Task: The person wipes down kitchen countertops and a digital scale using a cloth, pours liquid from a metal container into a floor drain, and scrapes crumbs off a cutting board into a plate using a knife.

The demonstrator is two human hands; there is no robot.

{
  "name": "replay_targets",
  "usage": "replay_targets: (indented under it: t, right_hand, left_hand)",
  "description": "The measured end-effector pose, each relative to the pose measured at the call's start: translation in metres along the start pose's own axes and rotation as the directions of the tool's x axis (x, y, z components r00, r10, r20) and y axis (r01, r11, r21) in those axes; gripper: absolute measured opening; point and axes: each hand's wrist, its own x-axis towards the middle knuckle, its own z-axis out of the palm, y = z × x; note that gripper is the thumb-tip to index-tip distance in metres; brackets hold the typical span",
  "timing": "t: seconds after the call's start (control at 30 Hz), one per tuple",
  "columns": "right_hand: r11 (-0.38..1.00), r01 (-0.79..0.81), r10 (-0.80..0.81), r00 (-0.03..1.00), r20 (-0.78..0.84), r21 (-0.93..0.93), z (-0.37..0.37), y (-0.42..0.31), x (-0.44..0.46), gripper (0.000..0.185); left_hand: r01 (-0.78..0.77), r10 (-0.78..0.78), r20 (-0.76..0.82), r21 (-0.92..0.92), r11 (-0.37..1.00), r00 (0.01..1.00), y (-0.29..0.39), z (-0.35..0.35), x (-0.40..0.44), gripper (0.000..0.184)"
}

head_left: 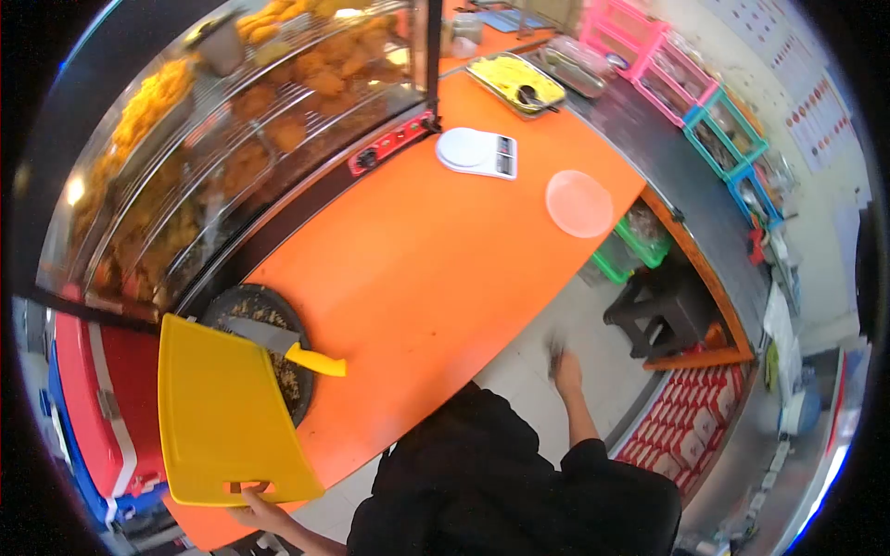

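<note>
At the lower left, my left hand (257, 511) grips the handle end of a yellow cutting board (218, 417). The board's far part overlaps a round dark tray (295, 380) with crumbs in it. A knife (287, 346) with a yellow handle lies across that tray, its handle reaching over the orange table (417, 278). Off the table's near edge, above the floor, my right hand (566, 371) is closed around something dark and blurred that I cannot make out.
A glass food display (278, 111) stands along the far left. On the table are a white scale (477, 153), a pink round lid (579, 203) and a tray of yellow food (515, 82). A dark stool (660, 310) and red-and-white boxes (681, 426) are at the right.
</note>
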Motion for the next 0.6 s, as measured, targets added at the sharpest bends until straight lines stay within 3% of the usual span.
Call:
replay_targets:
  t: [0.03,0.07,0.1,0.13,0.17,0.2,0.23,0.27,0.33,0.4,0.43,0.47,0.53,0.6]
  right_hand:
    - [0.983,0.163,-0.163,0.987,0.011,-0.078,0.068,0.078,0.01,0.026]
    - [0.978,0.065,-0.025,0.98,-0.196,0.2,0.001,-0.004,-0.043,0.019]
    - [0.995,0.103,-0.094,0.933,-0.347,0.007,0.019,0.021,-0.025,0.021]
    - [0.978,0.115,-0.184,0.871,-0.455,-0.175,0.04,0.057,-0.022,0.023]
    - [0.981,0.193,-0.165,0.833,-0.528,-0.002,0.042,0.061,-0.015,0.025]
    - [0.946,0.273,-0.122,0.801,-0.586,0.177,0.045,0.061,-0.005,0.027]
    - [0.987,0.15,-0.129,0.954,-0.269,0.056,0.054,0.09,0.007,0.028]
    - [0.987,0.081,-0.073,0.996,0.06,-0.141,0.06,0.108,0.024,0.029]
    - [0.983,0.161,-0.178,0.947,-0.267,-0.086,0.015,0.033,-0.003,0.034]
    - [0.965,0.203,-0.106,0.881,-0.462,0.166,0.009,0.018,0.033,0.041]
    - [0.89,0.425,-0.285,0.802,-0.525,0.165,-0.009,-0.031,0.025,0.043]
    - [0.771,0.618,-0.43,0.684,-0.59,0.154,-0.032,-0.099,0.014,0.044]
    - [0.565,0.659,-0.542,0.75,-0.38,0.495,-0.039,-0.197,-0.003,0.045]
    - [0.427,0.422,-0.748,0.662,0.05,0.8,-0.043,-0.296,-0.041,0.045]
  left_hand:
    - [0.044,-0.041,0.055,-0.051,0.998,0.998,-0.005,-0.004,0.003,0.033]
    - [0.094,-0.084,0.093,-0.102,0.99,0.992,-0.013,-0.01,0.006,0.032]
    - [0.136,-0.118,0.125,-0.145,0.98,0.985,-0.016,-0.016,0.005,0.031]
    - [0.147,-0.145,0.022,-0.157,0.977,0.989,-0.016,-0.018,-0.001,0.029]
    - [0.143,-0.159,-0.088,-0.168,0.975,0.983,-0.019,-0.013,-0.004,0.028]
    - [0.132,-0.144,-0.077,-0.145,0.981,0.987,-0.017,-0.015,-0.004,0.027]
    - [0.128,-0.138,-0.068,-0.132,0.983,0.988,-0.017,-0.015,-0.005,0.027]
    - [0.144,-0.15,-0.038,-0.137,0.98,0.988,-0.014,-0.017,-0.002,0.027]
    - [0.147,-0.152,-0.033,-0.111,0.983,0.988,-0.011,-0.015,0.002,0.028]
    - [0.087,-0.087,-0.053,0.001,0.996,0.995,-0.014,-0.015,0.005,0.032]
    - [0.033,-0.03,-0.052,0.062,0.998,0.998,-0.016,-0.013,0.008,0.034]
    - [0.091,-0.091,-0.035,0.002,0.996,0.995,-0.006,-0.01,0.012,0.035]
    - [0.21,-0.209,0.022,-0.123,0.97,0.978,0.016,-0.007,0.013,0.038]
    - [0.206,-0.205,0.043,-0.024,0.978,0.978,0.016,-0.011,0.011,0.037]
